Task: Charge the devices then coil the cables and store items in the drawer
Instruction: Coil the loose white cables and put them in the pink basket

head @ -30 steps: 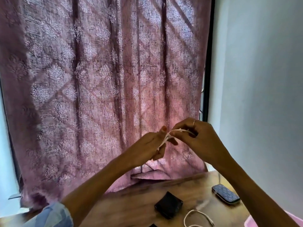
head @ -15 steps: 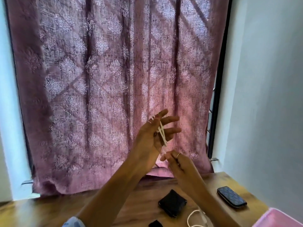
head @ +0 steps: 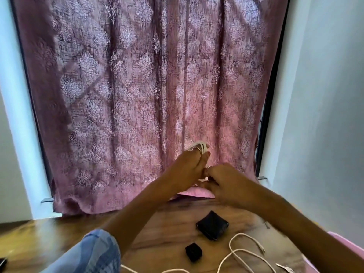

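Note:
My left hand (head: 187, 168) is raised in front of the curtain with a white cable (head: 199, 146) looped several times around its extended fingers. My right hand (head: 226, 184) is just right of it and lower, pinching the cable's loose end (head: 202, 180) against the left palm. On the wooden table (head: 59, 233) below lie a second white cable (head: 244, 253) in loose curves, a black square pouch (head: 212, 225) and a small black box (head: 193, 252).
A mauve patterned curtain (head: 137, 95) hangs right behind my hands, touching the table's back edge. A white wall (head: 325, 115) stands at the right. A pink container rim (head: 342, 241) shows at the lower right, a metal key (head: 285, 268) lies beside it, and a dark object (head: 3, 263) sits at the far left edge.
My hands have dropped lower in view. The right hand moved from below the left up against its palm, and the left fingers closed together with the cable wound on them. The phone is out of view.

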Motion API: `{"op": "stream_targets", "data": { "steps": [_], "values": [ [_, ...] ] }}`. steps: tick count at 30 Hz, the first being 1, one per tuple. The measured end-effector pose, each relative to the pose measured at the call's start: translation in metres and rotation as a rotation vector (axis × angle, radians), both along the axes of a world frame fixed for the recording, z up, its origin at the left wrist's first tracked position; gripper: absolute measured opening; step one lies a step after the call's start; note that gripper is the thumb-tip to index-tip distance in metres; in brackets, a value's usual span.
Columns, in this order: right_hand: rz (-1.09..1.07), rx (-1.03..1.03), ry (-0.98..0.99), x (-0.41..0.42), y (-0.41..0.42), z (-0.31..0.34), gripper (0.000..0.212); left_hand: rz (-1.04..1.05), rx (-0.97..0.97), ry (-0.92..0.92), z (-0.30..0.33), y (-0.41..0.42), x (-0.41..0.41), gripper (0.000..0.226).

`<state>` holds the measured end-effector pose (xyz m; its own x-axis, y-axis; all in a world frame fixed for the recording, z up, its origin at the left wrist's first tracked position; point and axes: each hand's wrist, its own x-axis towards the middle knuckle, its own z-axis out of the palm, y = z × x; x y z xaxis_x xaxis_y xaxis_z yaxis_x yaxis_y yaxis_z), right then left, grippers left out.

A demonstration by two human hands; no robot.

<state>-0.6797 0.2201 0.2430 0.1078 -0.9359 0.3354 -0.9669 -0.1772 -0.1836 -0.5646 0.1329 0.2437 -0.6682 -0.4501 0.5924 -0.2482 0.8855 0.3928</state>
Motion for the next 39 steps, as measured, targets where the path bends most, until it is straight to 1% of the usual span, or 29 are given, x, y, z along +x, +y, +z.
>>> {"op": "stream_targets", "data": {
  "steps": [2,3,6,8,10,12,14,16,18,19,21,23,25,26,28,29,30,32,33,34,35,36,37,38,39],
  "values": [
    [-0.042,0.015,0.120,-0.003,0.002,0.008,0.011,0.044,-0.110,-0.055,0.001,-0.001,0.005,0.027],
    [-0.067,0.013,0.192,-0.005,0.005,0.013,0.010,0.040,-0.118,-0.076,0.001,-0.002,0.009,0.025],
    [-0.112,-0.028,0.414,-0.008,0.019,0.026,0.016,-0.042,-0.014,-0.138,0.000,-0.002,0.021,0.025],
    [-0.124,-0.081,0.590,-0.007,0.029,0.031,0.017,-0.086,0.057,-0.164,-0.004,0.000,0.026,0.030],
    [-0.124,-0.160,0.750,-0.006,0.035,0.035,0.019,-0.127,0.116,-0.203,-0.011,0.003,0.029,0.042],
    [-0.078,-0.279,0.886,-0.007,0.036,0.038,0.026,-0.197,0.247,-0.252,-0.015,0.005,0.032,0.056],
    [-0.007,-0.473,0.910,-0.014,0.037,0.043,0.033,-0.306,0.388,-0.249,-0.018,0.007,0.035,0.063],
    [0.005,-0.578,0.859,-0.020,0.036,0.044,0.034,-0.413,0.525,-0.192,-0.019,0.010,0.039,0.067],
    [-0.044,-0.596,0.720,-0.018,0.033,0.037,0.024,-0.551,0.739,-0.079,-0.018,0.013,0.042,0.061],
    [-0.076,-0.594,0.597,-0.015,0.031,0.031,0.019,-0.638,0.868,-0.011,-0.018,0.014,0.043,0.055],
    [-0.095,-0.546,0.232,-0.006,0.028,0.020,0.018,-0.805,1.108,0.116,-0.014,0.019,0.042,0.044],
    [-0.029,-0.422,-0.256,0.005,0.025,0.011,0.020,-0.925,1.268,0.219,-0.010,0.025,0.041,0.038],
    [0.050,-0.260,-0.786,0.014,0.025,0.007,0.020,-0.990,1.334,0.328,-0.009,0.030,0.040,0.037],
    [0.074,-0.188,-1.011,0.017,0.026,0.004,0.019,-0.999,1.353,0.371,-0.010,0.033,0.039,0.038],
    [0.118,-0.053,-1.334,0.022,0.027,-0.002,0.017,-0.981,1.374,0.465,-0.012,0.037,0.035,0.039],
    [0.125,0.006,-1.441,0.023,0.029,-0.005,0.015,-0.953,1.380,0.517,-0.013,0.039,0.032,0.038],
    [0.128,0.058,-1.531,0.023,0.029,-0.006,0.019,-0.909,1.379,0.560,-0.014,0.039,0.031,0.038],
    [0.152,0.140,-1.678,0.017,0.032,-0.010,0.050,-0.778,1.352,0.589,-0.017,0.037,0.030,0.038],
    [0.184,0.160,-1.705,0.012,0.033,-0.012,0.065,-0.703,1.318,0.587,-0.018,0.035,0.030,0.038],
    [0.215,0.163,-1.688,0.010,0.035,-0.013,0.074,-0.630,1.279,0.587,-0.020,0.034,0.029,0.038],
    [0.221,0.134,-1.604,0.009,0.037,-0.016,0.072,-0.561,1.236,0.589,-0.023,0.033,0.028,0.038],
    [0.198,0.080,-1.494,0.010,0.038,-0.020,0.061,-0.489,1.188,0.586,-0.026,0.033,0.025,0.037],
    [0.156,0.008,-1.391,0.012,0.038,-0.024,0.044,-0.407,1.129,0.577,-0.028,0.034,0.023,0.038],
    [0.099,-0.067,-1.334,0.016,0.039,-0.027,0.031,-0.321,1.053,0.568,-0.031,0.036,0.021,0.039],
    [0.047,-0.127,-1.326,0.019,0.038,-0.031,0.024,-0.237,0.961,0.558,-0.033,0.036,0.020,0.040]
  ]
}}
